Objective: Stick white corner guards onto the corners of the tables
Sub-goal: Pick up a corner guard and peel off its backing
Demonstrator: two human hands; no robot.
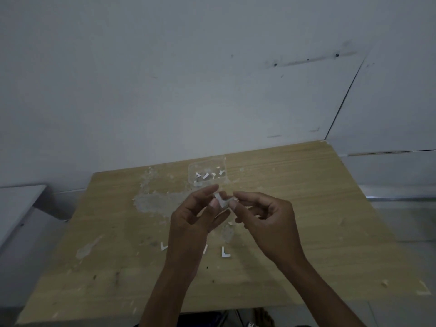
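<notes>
Guard in hand: we pinch one white corner guard point(221, 201) between left hand point(197, 217) and right hand point(265, 219), both grips closed narrowly on it; seemingly peeling its backing.
Beyond the grip: clear tub point(207, 172) holds more pieces.
Below the grip: three white L-shaped pieces point(225, 252) lie on the surface point(306, 208).
Done: near right corner appears to carry a guard point(424, 289).
Left: we judge the other visible corners remain unguarded.

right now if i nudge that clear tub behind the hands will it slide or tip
Likely slide: the tub looks thin, clear plastic, low and wide, holding only a few small white pieces, so probably very light. The rough patches on the table may snag it slightly.
</notes>
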